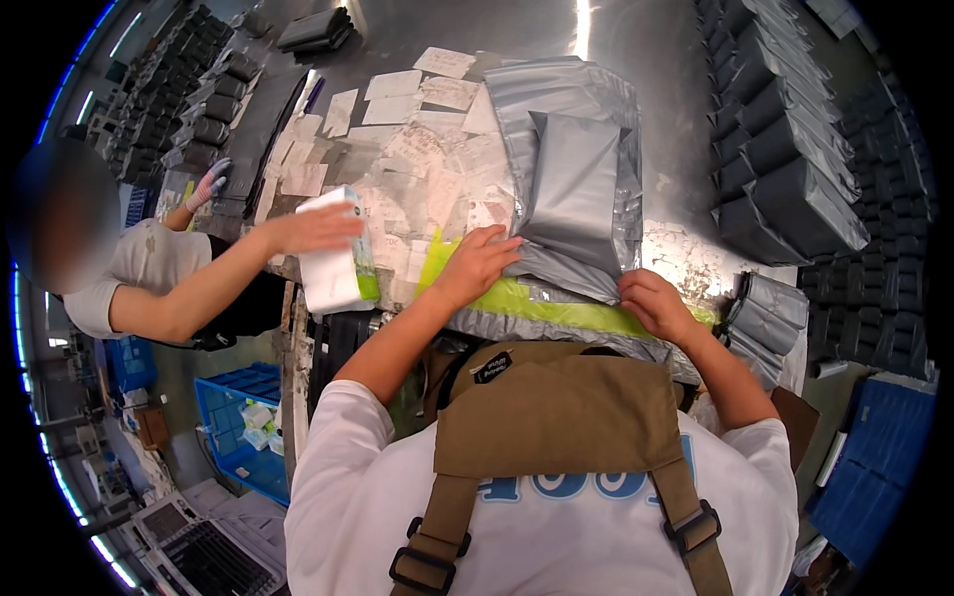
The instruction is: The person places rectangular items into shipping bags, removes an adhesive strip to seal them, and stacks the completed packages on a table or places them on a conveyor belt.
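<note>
A grey plastic mailing bag (pixel 575 179) lies on the table in front of me, its middle raised in a block shape by something inside that I cannot see. At the bag's lower left edge is my left hand (pixel 477 266), closed, its fingertips on the plastic. My right hand (pixel 656 302) pinches the lower right corner. Under the bag and along the table's near edge runs a yellow-green strip (pixel 497 300). To the left, a co-worker's hand (pixel 316 227), blurred, is over a white and green soft pack (pixel 333 266).
Rows of filled grey bags (pixel 785 169) stand at the right, with folded grey bags (pixel 767 323) nearer me. Paper labels (pixel 396 97) cover the table's middle. Dark flat bags (pixel 315 32) lie at the back. A blue crate (pixel 238 437) holding small packs sits lower left.
</note>
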Demonstrator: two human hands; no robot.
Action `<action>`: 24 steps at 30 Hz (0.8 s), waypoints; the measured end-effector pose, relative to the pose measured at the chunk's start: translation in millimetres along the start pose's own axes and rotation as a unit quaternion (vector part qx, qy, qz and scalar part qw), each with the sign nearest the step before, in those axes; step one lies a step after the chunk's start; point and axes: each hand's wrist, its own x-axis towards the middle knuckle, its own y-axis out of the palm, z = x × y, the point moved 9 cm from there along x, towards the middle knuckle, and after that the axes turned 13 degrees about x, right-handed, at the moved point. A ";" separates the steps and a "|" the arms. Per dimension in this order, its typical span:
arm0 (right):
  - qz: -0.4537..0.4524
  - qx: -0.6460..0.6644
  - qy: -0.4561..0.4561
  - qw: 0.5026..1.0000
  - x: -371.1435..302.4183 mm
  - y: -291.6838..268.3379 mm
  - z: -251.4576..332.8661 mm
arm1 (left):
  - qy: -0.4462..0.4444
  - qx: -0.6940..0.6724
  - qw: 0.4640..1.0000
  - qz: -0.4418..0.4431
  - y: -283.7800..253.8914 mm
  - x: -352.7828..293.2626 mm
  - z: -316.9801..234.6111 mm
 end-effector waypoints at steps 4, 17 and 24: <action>-0.108 0.060 0.026 0.992 -20.2 -7.3 -2.3 | -0.018 -0.031 0.999 0.007 12.3 -3.2 5.2; -0.146 0.024 0.021 0.989 -16.8 0.7 2.2 | -0.024 -0.023 0.999 0.011 3.7 -0.7 -5.2; -0.217 0.168 0.058 0.960 -24.5 5.4 -17.6 | -0.047 -0.056 0.997 0.000 2.4 -8.8 -1.6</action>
